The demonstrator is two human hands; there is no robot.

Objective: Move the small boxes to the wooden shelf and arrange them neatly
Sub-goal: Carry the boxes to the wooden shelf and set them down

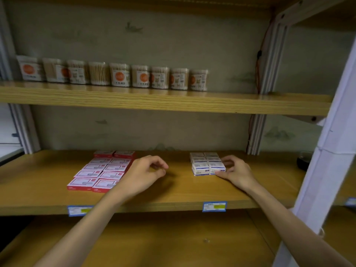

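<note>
Wooden shelving is filling the frame, with a pale wall behind it and the middle wooden shelf (179, 189) running across the centre. On that shelf the right hand's fingers (224, 164) are curling against the right side of the white boxes (207, 164), its thumb lying along their front lower corner, so the right hand (236, 173) is touching the stacked block just right of centre; whether it is truly gripping is unclear. Its wrist is bending inward and the forearm is stretching back to the lower right corner. The left hand (143, 175) is hovering just above the board at centre frame, its fingers (159, 164) loosely curled with the thumb tip near the forefinger, holding nothing. Its forearm is reaching down to the lower left edge, crossing over the near corner of the red boxes (100, 170), which are lying flat in two neat columns left of centre. Along the upper shelf a row of cotton swab tubs (115, 75) is standing, upper left.
</note>
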